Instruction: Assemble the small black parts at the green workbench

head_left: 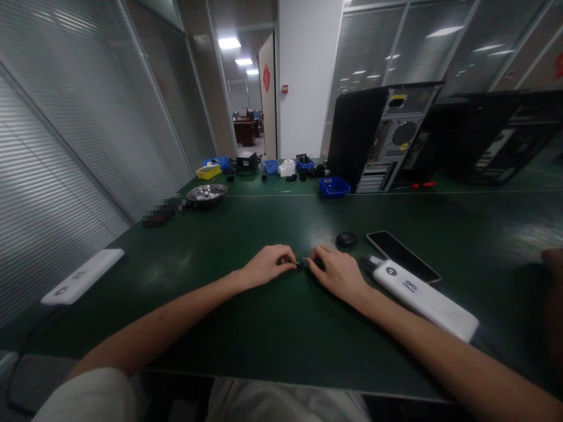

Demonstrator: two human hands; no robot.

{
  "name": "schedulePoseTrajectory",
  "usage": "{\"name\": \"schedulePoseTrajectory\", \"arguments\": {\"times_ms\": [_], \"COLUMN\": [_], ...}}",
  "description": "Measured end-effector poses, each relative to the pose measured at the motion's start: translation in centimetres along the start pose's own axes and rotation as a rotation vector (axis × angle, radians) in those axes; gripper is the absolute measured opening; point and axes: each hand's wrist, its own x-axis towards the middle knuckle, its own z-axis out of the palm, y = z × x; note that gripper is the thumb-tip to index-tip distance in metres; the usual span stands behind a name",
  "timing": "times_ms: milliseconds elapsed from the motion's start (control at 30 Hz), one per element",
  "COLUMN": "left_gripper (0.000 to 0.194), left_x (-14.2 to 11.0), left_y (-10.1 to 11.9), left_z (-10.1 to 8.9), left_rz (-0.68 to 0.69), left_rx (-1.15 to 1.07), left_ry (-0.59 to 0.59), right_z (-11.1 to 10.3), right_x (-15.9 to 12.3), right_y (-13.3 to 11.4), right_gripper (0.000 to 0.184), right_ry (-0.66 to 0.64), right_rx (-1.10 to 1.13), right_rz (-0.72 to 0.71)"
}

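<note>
My left hand is closed in a pinch over the green table. At its fingertips is a small dark piece, too small to name. My right hand faces it a short way to the right, fingers curled and pinched together. A thin pale tip shows at those fingertips; what they hold is mostly hidden. Something black sits in the shadow under the right palm. Just beyond the right hand lies a rounded black object resembling a computer mouse.
Right of my right forearm lie a phone and a white power strip-like block marked 18. A similar white block lies left. Farther back are a metal bowl, a blue bin and a computer tower.
</note>
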Motion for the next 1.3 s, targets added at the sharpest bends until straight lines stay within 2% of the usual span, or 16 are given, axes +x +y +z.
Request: {"name": "schedulePoseTrajectory", "arguments": {"times_ms": [200,333,633,933,1300], "left_gripper": [0.021,0.02,0.021,0.02,0.023], "left_x": [-0.11,-0.02,-0.1,-0.01,-0.13], "left_y": [-0.48,-0.18,-0.11,-0.38,-0.7], "left_z": [-0.27,-0.31,-0.47,-0.39,-0.3], "left_rz": [-0.035,0.0,-0.033,0.115,0.137], "left_rx": [0.017,0.025,-0.02,-0.023,-0.027], "left_ry": [0.063,0.051,0.041,0.035,0.056], "right_z": [-0.19,-0.2,0.04,0.22,0.68], "right_x": [-0.14,-0.15,-0.07,-0.15,0.04], "right_y": [-0.54,-0.73,-0.31,-0.4,-0.2], "right_gripper": [0.023,0.022,0.022,0.023,0.024], "right_ry": [0.0,-0.002,-0.004,-0.02,-0.012], "right_rx": [0.07,0.076,0.066,0.094,0.118], "right_rz": [-0.021,-0.031,-0.037,-0.121,-0.161]}}
